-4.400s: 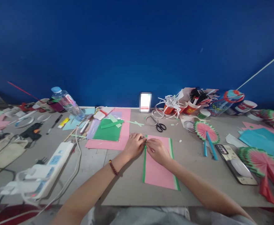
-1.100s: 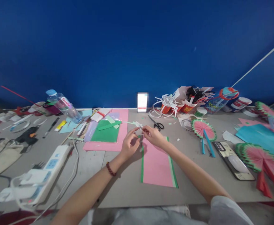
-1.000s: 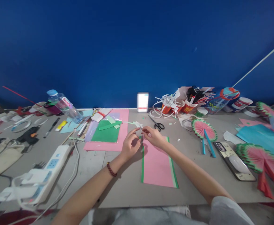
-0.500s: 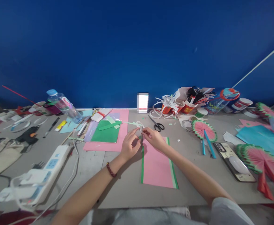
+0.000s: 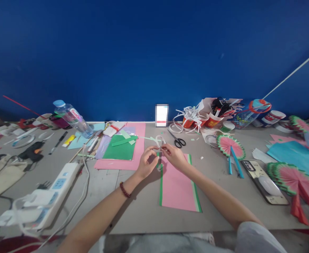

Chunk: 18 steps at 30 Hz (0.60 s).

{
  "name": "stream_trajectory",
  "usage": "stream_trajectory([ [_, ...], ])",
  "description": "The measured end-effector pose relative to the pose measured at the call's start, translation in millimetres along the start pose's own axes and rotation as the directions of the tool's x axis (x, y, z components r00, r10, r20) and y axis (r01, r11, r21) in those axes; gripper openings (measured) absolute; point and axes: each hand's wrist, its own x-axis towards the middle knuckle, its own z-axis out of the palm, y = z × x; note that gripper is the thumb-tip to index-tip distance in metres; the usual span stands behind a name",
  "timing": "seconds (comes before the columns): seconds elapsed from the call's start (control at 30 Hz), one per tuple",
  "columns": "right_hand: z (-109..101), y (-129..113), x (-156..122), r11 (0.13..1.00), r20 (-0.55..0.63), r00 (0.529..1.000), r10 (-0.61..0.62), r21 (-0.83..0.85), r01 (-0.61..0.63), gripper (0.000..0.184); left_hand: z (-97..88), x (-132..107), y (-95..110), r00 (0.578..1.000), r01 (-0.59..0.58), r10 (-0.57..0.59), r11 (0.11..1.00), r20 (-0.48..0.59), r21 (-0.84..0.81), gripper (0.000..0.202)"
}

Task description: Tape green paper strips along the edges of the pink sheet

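Your left hand point(image 5: 147, 162) and right hand point(image 5: 174, 158) meet fingertip to fingertip above the far end of the pink sheet point(image 5: 177, 186), thumb and forefinger of each pinching one white strip point(image 5: 158, 138). The strip curls up and away from your fingers, towards the scissors point(image 5: 180, 142). Neither hand is nearer. The sheet's long axis runs towards you.

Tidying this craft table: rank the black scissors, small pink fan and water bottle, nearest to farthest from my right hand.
1. Black scissors, just beyond the right hand pinching a paper strip.
2. Small pink fan, to its right.
3. Water bottle, far off to the left.
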Motion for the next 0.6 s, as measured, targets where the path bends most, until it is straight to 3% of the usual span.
stream_trajectory([
  [0.27,4,11,3,0.984,-0.069,0.992,-0.103,-0.152,0.092,0.021,6.5,-8,0,0.993,-0.071,0.067,0.997,0.1,0.041,0.008],
  [0.4,4,12,2,0.977,-0.019,0.995,-0.098,-0.189,0.093,0.027,7.1,-8,0,0.993,-0.104,0.102,0.994,0.065,0.03,0.007],
  [0.6,3,16,3,0.965,0.009,0.983,-0.181,-0.192,0.18,0.017,4.9,-2,2,1.0,-0.014,0.016,0.997,0.021,-0.079,0.012],
])
